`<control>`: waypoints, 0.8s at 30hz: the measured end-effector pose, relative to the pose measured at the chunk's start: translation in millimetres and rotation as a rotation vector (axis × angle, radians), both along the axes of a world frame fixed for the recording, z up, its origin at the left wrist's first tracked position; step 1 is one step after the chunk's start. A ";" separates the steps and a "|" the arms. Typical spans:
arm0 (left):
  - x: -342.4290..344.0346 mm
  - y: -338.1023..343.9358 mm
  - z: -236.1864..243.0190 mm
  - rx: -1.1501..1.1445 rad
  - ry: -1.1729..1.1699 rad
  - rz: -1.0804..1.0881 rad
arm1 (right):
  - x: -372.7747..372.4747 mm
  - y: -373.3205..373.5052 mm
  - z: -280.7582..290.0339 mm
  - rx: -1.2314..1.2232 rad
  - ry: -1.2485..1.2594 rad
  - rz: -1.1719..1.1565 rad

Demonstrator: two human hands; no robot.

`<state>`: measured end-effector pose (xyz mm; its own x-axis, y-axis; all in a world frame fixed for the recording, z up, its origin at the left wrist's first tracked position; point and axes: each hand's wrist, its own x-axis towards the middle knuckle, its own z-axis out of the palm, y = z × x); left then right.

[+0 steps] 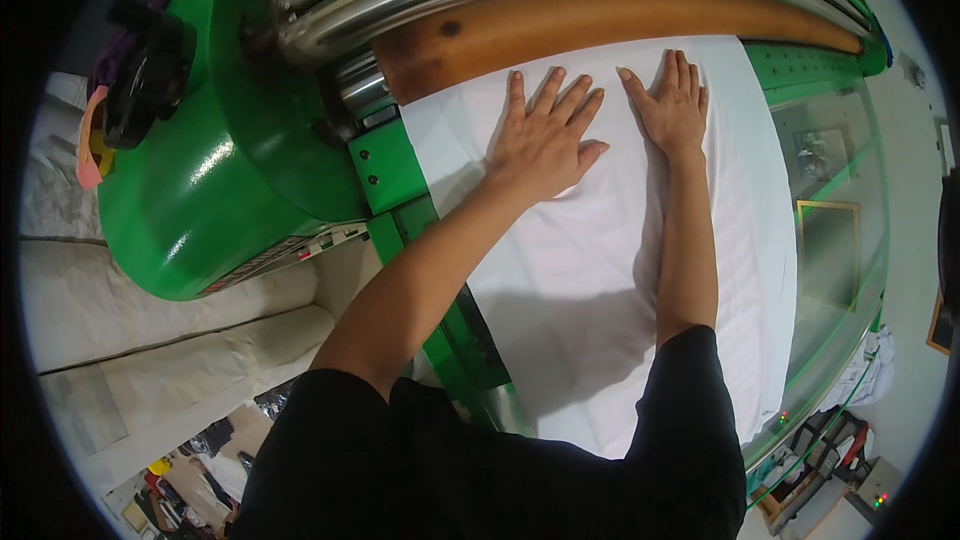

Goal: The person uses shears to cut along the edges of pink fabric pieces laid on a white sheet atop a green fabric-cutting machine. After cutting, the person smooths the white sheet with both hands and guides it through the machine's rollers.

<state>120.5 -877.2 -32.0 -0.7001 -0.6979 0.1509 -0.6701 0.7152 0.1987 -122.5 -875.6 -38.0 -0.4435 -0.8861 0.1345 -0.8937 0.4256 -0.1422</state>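
The left hand (545, 145) and right hand (676, 112) are resting open and flat on white sheeting (590, 260), gripping nothing.

We have our left hand (545, 148) palm down, fingers (547, 94) splayed, thumb (593, 154) toward 2 o'clock; right hand (674, 120) palm down, thumb toward 11. Our left forearm (430, 270) angles toward 1:30, right forearm (688, 240) 12.

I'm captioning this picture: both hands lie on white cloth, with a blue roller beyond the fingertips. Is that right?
Not quite: the head view shows that the roller is brown, not blue. The left hand and right hand do lie on white cloth.
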 end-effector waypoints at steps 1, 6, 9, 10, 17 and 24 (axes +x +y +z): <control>-0.6 2.1 1.2 -0.006 -0.004 0.025 | -1.1 -1.0 0.7 0.005 0.001 -0.003; -1.7 9.4 0.3 0.033 -0.026 0.099 | -0.8 -1.6 1.7 0.010 0.001 -0.026; 0.2 9.6 0.1 0.062 -0.045 0.103 | 2.0 -1.7 -0.6 0.015 0.004 -0.048; -0.1 8.2 1.3 0.071 -0.050 0.099 | 0.8 -1.5 -0.4 0.015 0.007 -0.059; 8.4 12.2 -1.8 0.057 -0.018 0.129 | 2.0 -3.5 -0.7 -0.006 0.025 -0.041; 6.4 18.2 -4.1 0.075 0.053 0.268 | -5.2 -6.5 -5.5 -0.024 0.022 -0.054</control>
